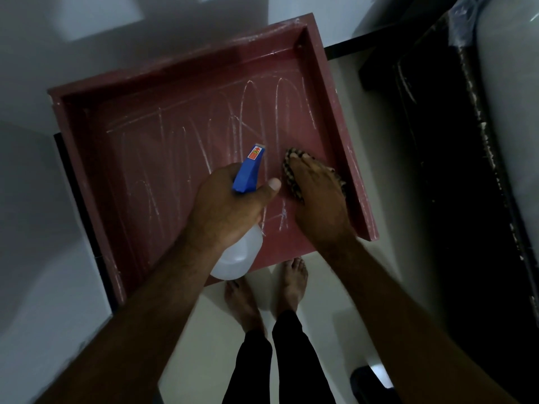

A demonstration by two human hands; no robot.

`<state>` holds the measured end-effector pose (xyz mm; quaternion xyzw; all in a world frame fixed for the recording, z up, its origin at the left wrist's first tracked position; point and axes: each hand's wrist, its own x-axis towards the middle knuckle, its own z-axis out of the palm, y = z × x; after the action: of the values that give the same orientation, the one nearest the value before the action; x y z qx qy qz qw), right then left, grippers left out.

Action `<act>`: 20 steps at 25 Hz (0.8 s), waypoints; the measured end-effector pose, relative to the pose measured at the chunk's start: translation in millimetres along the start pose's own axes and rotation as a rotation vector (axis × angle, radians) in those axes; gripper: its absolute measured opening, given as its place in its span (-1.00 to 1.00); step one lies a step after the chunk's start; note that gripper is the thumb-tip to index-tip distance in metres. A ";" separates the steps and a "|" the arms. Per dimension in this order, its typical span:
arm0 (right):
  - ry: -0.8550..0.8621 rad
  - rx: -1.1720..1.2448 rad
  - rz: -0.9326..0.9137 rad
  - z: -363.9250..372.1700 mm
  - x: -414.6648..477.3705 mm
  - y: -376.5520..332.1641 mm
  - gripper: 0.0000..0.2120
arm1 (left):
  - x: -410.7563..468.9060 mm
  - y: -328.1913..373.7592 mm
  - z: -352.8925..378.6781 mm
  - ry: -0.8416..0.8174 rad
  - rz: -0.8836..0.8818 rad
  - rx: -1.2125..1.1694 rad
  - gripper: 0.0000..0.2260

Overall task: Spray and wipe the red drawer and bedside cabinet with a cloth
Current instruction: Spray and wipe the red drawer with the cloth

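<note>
The red drawer (163,147) stands pulled out below me, its floor streaked with white wipe marks. My left hand (224,205) grips a spray bottle (248,170) with a blue trigger head and a clear white body, the nozzle pointing away over the drawer floor. My right hand (315,196) presses flat on a dark patterned cloth (291,170) at the drawer's right side, close to the right wall. Most of the cloth is hidden under the hand. The cabinet body (35,199) lies pale to the left.
My bare feet (294,284) stand on the pale floor just in front of the drawer. A dark bed frame (437,170) with a light mattress (513,112) runs along the right. A small dark object (370,380) lies on the floor at lower right.
</note>
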<state>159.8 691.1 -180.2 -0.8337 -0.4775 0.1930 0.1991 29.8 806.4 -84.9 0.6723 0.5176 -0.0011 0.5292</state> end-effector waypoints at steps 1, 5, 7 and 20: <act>0.001 0.002 0.024 0.0 -7.2 0.6 -0.38 | 2.0 1.7 0.1 0.001 -0.002 0.017 -0.57; 0.023 0.038 0.094 2.9 -24.0 -1.1 -0.35 | 8.2 7.0 1.5 -0.037 0.003 0.020 -0.54; 0.028 0.044 0.118 4.0 -23.5 -2.2 -0.32 | 10.7 8.6 1.9 -0.042 0.011 0.016 -0.57; 0.154 -0.018 0.294 13.1 39.2 -17.2 -0.26 | 21.2 7.9 2.3 -0.009 0.008 -0.024 -0.56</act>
<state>159.2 735.3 -187.6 -0.9088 -0.3352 0.1513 0.1972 46.4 820.2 -91.9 0.6680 0.5124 0.0042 0.5397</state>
